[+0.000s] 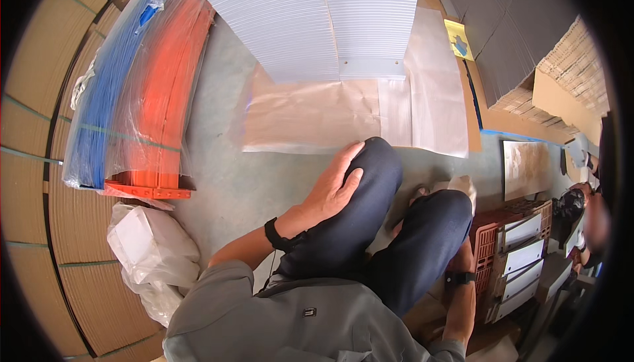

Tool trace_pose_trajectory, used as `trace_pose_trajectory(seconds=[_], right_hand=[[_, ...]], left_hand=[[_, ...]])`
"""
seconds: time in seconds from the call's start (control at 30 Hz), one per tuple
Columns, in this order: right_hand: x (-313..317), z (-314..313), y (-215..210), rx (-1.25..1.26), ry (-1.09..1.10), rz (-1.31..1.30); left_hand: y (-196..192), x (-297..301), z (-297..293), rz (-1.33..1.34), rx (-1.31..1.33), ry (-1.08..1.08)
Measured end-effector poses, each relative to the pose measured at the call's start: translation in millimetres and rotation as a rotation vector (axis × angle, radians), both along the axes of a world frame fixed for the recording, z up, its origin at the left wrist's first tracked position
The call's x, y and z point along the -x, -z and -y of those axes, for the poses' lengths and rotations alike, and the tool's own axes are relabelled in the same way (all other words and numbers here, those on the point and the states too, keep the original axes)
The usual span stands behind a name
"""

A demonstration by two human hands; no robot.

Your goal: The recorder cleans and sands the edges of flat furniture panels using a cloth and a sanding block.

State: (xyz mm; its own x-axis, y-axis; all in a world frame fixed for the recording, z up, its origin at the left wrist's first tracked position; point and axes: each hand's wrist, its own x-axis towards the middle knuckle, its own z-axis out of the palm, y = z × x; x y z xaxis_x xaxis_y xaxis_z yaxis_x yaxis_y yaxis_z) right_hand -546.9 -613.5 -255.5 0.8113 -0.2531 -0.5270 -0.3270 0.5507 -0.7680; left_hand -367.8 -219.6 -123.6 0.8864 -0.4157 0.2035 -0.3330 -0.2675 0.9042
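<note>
My left hand (335,183) rests on the knee of my dark trousers (376,170), its thumb apart from the outstretched fingers and nothing in it. A black band (276,233) circles that wrist. At the outer side of my other leg hangs my right hand (464,254), beside a red plastic crate (487,246). Its fingers are hidden behind the knee, so what it holds, if anything, does not show. In front of my knees, a tall stack of white sheets (317,25) stands on brown cardboard (310,114) with clear film over it.
On the left, film-wrapped blue strips (109,104) and orange beams (158,98) lie beside strapped cardboard stacks (26,183). A white plastic-wrapped bundle (148,243) sits near my left elbow. White panels (522,259) stand by the crate. Another person's arm (598,220) shows at the far right.
</note>
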Motion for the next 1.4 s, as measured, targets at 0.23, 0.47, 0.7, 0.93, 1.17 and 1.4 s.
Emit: trace_pose_trajectory(seconds=[0.23, 0.47, 0.7, 0.93, 1.17, 1.4], right_hand=[[26, 12, -130, 1.028, -0.357, -0.092], [56, -48, -270, 0.782, -0.346, 0.242], [28, -144, -315, 0.832, -0.47, 0.517], [22, -167, -316, 0.915, -0.373, 0.535], [15, -159, -287, 0.942, -0.399, 0.331], [27, -107, -249, 0.944, -0.447, 0.162]], left_hand=[[-10, 11, -24, 0.026, -0.102, -0.037], [-58, 32, -5, 0.188, -0.012, 0.177], [-100, 90, 58, 0.031, 0.326, 0.896], [-74, 112, 72, -0.315, 0.461, 0.971], [-82, 29, 49, -0.316, 0.647, 0.444], [-177, -188, -77, 0.477, 0.697, -0.385]])
